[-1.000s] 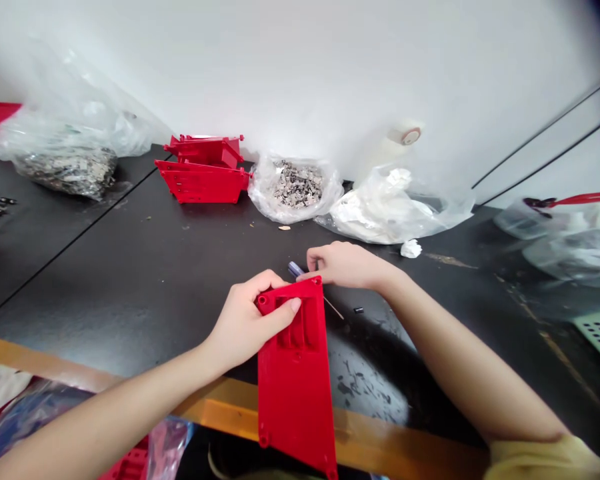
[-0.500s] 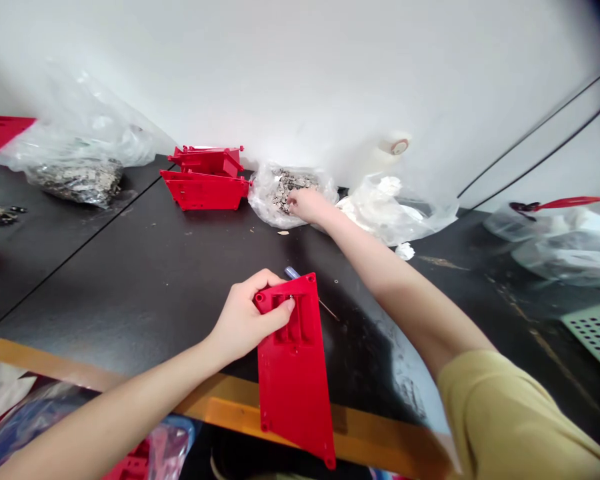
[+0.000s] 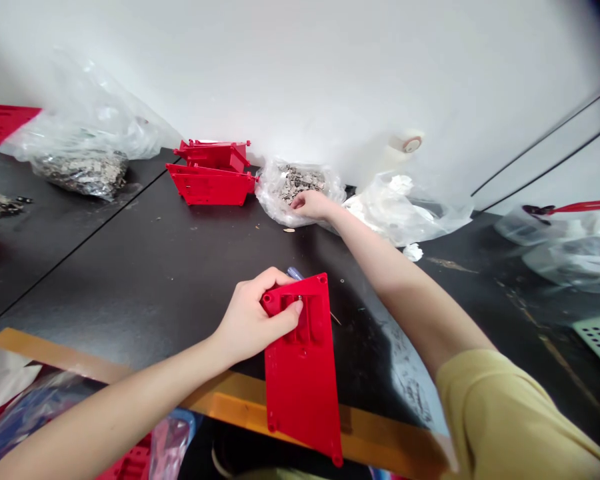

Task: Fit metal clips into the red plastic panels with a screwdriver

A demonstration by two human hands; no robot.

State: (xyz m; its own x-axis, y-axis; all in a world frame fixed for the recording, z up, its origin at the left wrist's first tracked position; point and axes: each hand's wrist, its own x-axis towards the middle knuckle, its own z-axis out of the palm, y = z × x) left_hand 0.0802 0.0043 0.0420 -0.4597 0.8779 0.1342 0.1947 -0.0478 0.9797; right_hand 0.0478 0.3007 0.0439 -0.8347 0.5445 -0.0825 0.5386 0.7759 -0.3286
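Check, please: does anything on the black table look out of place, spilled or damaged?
Yes. A crumpled white lump lies just outside the bag of white material, perhaps fallen out. A pale flake lies loose in front of the bag of grey pieces. The red panel in the left hand shows no clear damage.

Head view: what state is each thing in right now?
Red panel: slanted, recessed face showing.
Left hand: closed on the panel's upper end.
Parts bag: open, metal pieces showing.
Right hand: at the bag, fingers curled; can't tell whether holding anything.
Screwdriver: lying down, partly hidden behind the panel.
Red housings: standing, one behind another.
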